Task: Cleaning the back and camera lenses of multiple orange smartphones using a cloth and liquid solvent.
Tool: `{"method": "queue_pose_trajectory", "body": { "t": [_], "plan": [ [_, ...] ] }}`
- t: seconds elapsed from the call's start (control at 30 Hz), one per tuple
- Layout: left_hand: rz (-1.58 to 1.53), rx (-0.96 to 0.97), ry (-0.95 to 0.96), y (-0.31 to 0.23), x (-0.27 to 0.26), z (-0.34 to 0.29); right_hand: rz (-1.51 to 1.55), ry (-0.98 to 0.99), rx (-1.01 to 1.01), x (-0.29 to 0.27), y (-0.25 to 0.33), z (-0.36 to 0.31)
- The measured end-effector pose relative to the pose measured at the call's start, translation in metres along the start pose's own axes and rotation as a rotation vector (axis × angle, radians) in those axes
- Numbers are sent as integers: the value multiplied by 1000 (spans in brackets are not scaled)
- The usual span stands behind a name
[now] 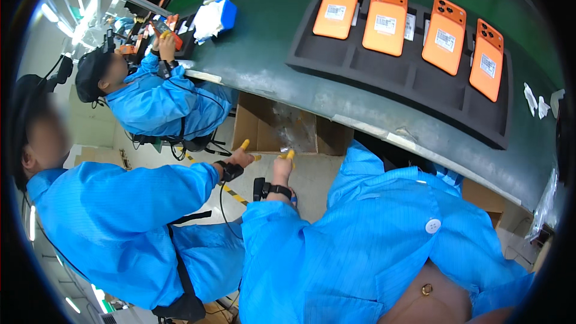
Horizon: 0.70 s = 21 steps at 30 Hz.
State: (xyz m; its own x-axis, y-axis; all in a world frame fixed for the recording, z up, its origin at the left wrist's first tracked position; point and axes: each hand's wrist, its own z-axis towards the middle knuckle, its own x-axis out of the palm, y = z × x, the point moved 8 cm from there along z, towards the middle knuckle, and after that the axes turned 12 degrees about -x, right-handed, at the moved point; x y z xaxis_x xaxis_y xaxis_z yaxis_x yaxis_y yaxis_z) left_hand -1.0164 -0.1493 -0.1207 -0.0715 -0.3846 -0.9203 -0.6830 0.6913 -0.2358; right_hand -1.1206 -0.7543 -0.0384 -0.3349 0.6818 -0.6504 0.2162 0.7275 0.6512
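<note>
My left hand (284, 167), with yellow finger covers and a black band on the wrist, reaches to the near edge of a cardboard box (252, 123) below the bench. Its fingers are curled together. A small shiny clear bit shows at the fingertips, too small to name. Crumpled clear plastic (294, 126) lies inside the box. Just left of my hand is a co-worker's hand (242, 156), also with yellow finger covers. My right hand is out of the picture. On the bench, orange phones (384, 27) with white labels lie back up in a black foam tray (366, 75).
The green bench (258, 42) curves across the top, with a blue box of white wipes (211, 19) farther left. White scraps (530, 99) lie at its right end. One co-worker (132, 228) in blue stands close at my left; another (162, 102) sits beyond.
</note>
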Motion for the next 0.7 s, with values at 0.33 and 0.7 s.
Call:
{"method": "queue_pose_trajectory", "body": {
  "t": [0.33, 0.7],
  "plan": [
    [-779, -363, 568, 13, 82, -8, -42, 52, 82, -5, 12, -21],
    [-499, -381, 454, 33, 53, -18, -67, 112, 110, 0, 24, -25]
  ]
}}
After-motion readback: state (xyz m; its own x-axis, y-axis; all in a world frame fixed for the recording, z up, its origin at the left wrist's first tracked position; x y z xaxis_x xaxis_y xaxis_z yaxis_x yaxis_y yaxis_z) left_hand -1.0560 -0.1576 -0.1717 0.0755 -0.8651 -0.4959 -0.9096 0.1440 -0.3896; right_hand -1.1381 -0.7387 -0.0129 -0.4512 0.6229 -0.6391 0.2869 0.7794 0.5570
